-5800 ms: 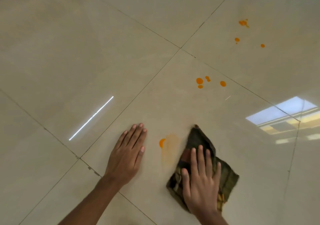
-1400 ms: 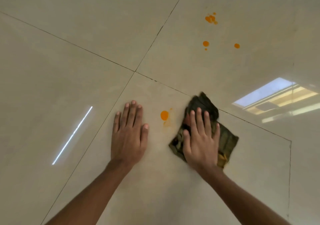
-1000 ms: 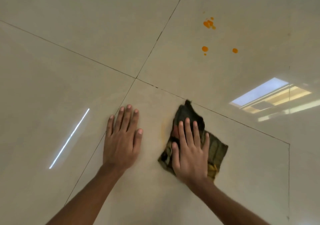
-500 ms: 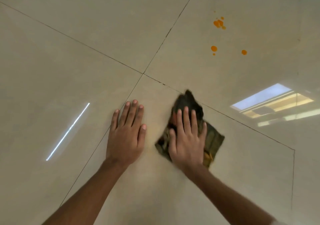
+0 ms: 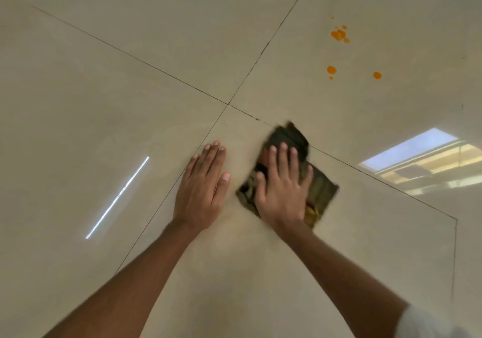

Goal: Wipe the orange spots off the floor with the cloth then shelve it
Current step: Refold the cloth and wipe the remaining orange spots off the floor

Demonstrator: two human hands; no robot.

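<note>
The floor (image 5: 104, 77) is glossy beige tile, four tiles meeting at a cross of dark seams. A dark folded cloth (image 5: 320, 189) lies at one seam, the right hand (image 5: 283, 194) pressed flat on it. The left hand (image 5: 202, 197) rests flat just beside. Orange spots (image 5: 339, 34) dot the far tile, well apart from the cloth.

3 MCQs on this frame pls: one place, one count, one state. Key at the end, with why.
1. Where are the visible orange spots relative to the cloth?
A. Tucked against its near edge
B. On the tile beyond it, farther off and to the right
C. Near the person's elbows

2. How many hands touch the cloth?
A. None
B. One
C. Two

3. How is the right hand?
A. Flat, fingers straight, pressing the cloth
B. Fisted round the cloth
C. Lifted off it

Key:
1 B: the spots sit well past the cloth.
2 B: the left hand rests on bare floor.
3 A: straight fingers lie on the cloth.
</note>
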